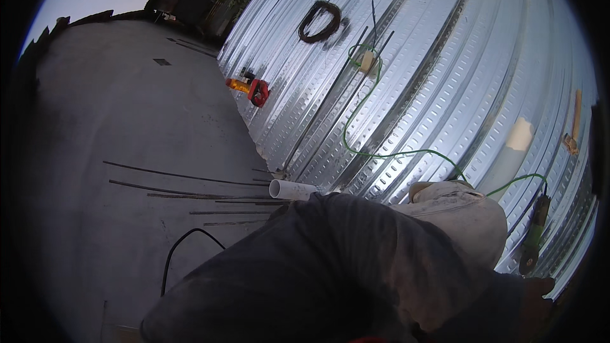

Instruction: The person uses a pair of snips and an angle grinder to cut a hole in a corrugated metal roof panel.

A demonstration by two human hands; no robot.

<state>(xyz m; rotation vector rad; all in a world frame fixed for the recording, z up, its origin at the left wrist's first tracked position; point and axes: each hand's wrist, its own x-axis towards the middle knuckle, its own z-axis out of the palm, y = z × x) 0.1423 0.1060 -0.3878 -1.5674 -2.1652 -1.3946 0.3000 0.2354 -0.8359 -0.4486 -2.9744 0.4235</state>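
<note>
A bent limb in dark cloth (337, 248), apparently my sleeve, fills the lower middle. At its right end is a dark shape like a hand (539, 291); I cannot tell which hand it is, or make out its fingers. Nothing held shows there. Nearest to it, an angle grinder (532, 235) with a green body lies on the ribbed metal sheeting (419, 108), its green cord (400, 154) running left over the ribs. Beige trouser cloth (460, 216) shows beyond the sleeve, with what looks like a shoe tip. A white plastic pipe (292, 190) pokes out beside the sleeve.
Thin steel rods (184, 176) lie on the grey floor (146, 114) at left, near a black cable (178, 244). On the sheeting are a red and orange tool (255, 92), a coil of dark wire (319, 22), a pale block (366, 61) and a wooden-handled hammer (575, 124).
</note>
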